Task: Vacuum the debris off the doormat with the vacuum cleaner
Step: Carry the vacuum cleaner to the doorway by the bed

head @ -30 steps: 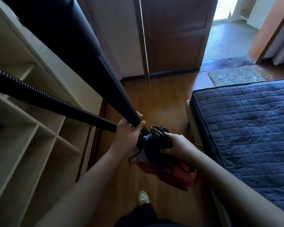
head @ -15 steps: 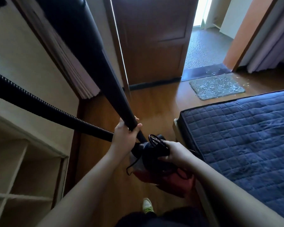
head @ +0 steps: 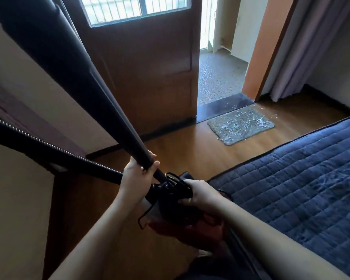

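A grey doormat (head: 240,124) strewn with small white debris lies on the wood floor by the open doorway, ahead and to the right. I carry a black and red vacuum cleaner (head: 176,205) in front of me. My right hand (head: 198,195) grips its black top. My left hand (head: 137,174) is closed around the black wand (head: 73,81), which slants up past my head to the upper left. The ribbed black hose (head: 49,146) runs off to the left. The nozzle end is out of view.
A bed with a dark blue quilt (head: 303,174) fills the right side. A brown door with a window (head: 146,63) stands open ahead. Grey curtains (head: 311,47) hang at the right. A few white bits lie on the floor (head: 190,150) beside the mat.
My view has risen and turned right; the shelves at left have left the frame and the doormat is now closer and in full view. Both hands keep the same grip.
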Demonstrator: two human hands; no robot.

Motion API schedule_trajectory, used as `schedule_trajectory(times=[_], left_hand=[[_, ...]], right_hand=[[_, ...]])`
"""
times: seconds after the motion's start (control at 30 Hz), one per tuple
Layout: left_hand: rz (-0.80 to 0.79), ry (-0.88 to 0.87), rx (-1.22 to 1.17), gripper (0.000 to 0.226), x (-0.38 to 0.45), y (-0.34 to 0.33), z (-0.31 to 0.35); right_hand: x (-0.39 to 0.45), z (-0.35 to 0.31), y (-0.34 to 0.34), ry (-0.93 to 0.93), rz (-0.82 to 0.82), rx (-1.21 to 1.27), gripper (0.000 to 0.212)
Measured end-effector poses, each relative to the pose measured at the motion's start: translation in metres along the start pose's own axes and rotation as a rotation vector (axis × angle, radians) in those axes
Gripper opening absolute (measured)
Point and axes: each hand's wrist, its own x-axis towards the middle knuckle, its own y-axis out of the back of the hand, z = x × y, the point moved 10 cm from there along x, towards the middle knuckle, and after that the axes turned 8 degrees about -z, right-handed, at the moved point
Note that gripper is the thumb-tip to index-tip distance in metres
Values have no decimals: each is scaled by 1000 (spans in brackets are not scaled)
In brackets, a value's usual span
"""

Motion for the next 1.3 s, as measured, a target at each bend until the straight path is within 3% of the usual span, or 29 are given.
schedule_trajectory(times=[0.27,0.8,1.1,1.3], left_hand=[[33,26,-36,18,146,-3,-10],[-144,-29,-123,19,442,-5,-73],[-324,-119,-162,22,556,-84,-36],[-434,-179,-132,21,626,-161,-2]], right_hand=[[114,13,101,-17,27,-98,40],[333,37,214,-251,89,-20,38],[363,103,291,-413,266,141,36],[370,176,353,-518,270,163,36]])
